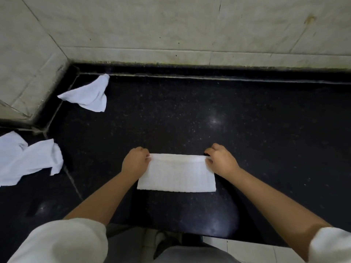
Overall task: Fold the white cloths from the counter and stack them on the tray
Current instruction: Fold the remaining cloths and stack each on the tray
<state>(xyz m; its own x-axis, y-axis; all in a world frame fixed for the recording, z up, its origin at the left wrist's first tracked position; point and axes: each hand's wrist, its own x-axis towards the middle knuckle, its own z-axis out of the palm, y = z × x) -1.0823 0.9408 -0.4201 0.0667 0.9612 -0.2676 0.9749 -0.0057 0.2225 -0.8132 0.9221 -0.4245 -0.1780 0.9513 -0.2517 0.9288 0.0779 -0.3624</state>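
A white cloth [177, 174] lies flat on the black counter [190, 114], folded into a wide rectangle near the front edge. My left hand [135, 161] pinches its far left corner and my right hand [222, 159] pinches its far right corner. The far edge is lifted a little off the counter between them. A crumpled white cloth [88, 95] lies near the back left corner. Two more crumpled white cloths [32, 162] lie in a heap at the far left. No tray is in view.
A tiled wall [171, 25] runs along the back and turns at the left corner. The counter's front edge [209, 236] is just below my arms, with light floor tiles beyond it.
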